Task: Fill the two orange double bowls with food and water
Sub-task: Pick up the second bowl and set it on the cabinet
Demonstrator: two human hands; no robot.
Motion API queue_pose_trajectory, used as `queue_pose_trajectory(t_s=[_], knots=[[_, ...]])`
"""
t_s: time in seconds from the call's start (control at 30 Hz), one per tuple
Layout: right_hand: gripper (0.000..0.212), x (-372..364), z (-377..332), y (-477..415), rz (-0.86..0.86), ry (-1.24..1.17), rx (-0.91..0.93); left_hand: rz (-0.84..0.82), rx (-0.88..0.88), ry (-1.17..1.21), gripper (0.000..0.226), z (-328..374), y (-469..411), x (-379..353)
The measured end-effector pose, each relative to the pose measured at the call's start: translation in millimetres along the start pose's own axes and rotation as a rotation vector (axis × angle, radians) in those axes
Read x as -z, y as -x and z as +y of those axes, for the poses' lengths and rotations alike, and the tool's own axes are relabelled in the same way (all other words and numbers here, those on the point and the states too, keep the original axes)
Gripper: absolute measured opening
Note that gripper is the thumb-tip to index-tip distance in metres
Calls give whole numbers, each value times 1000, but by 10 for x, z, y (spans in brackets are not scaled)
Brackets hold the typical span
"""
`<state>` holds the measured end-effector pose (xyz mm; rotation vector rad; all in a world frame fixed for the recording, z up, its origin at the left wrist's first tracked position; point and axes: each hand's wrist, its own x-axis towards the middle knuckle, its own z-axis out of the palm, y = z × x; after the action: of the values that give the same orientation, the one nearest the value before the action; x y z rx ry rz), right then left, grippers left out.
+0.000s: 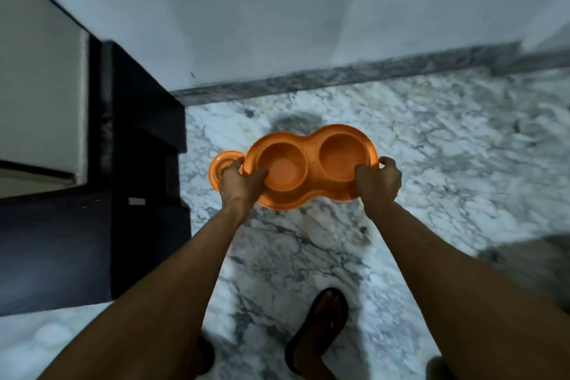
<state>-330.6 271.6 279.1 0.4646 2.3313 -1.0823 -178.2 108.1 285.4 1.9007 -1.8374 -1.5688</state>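
An orange double bowl (311, 160) is held above the marble floor, both of its round wells empty. My left hand (240, 182) grips its left end, thumb lying in the left well. My right hand (377, 182) grips its right end, fingers curled over the rim. A second orange double bowl (217, 166) lies lower down behind the first one; only its left edge shows past my left hand.
White and grey marble floor (416, 148) runs to a grey skirting (339, 74) and a pale wall. A dark cabinet base (135, 139) stands at the left. My foot in a black sandal (320, 327) is below the bowls.
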Motion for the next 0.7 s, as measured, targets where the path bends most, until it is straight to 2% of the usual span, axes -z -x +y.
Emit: queue_pose_trajectory(t_s=[0.07,0.2,0.3,0.47,0.6,0.7], knots=[[69,315,-502,470,-5,-31,19,33,17,54,70,497,372,439],[67,877,-1365,1404,-17,-60,99,158,8,118,29,1322,1161,1335],[63,1142,-1799,2021,-18,-108,154,182,-79,189,29,1751,1662,1932],[56,1281,-2313,3088,-15,-208,205,215,-145,270,43,1909,2036,2895],[55,1096,-2519,3885,-41,-225,262,278,-176,320,24,1876,2283,3699],[63,822,-2608,4535,-61,-219,317,315,-183,351,32,1713,2336,4392]])
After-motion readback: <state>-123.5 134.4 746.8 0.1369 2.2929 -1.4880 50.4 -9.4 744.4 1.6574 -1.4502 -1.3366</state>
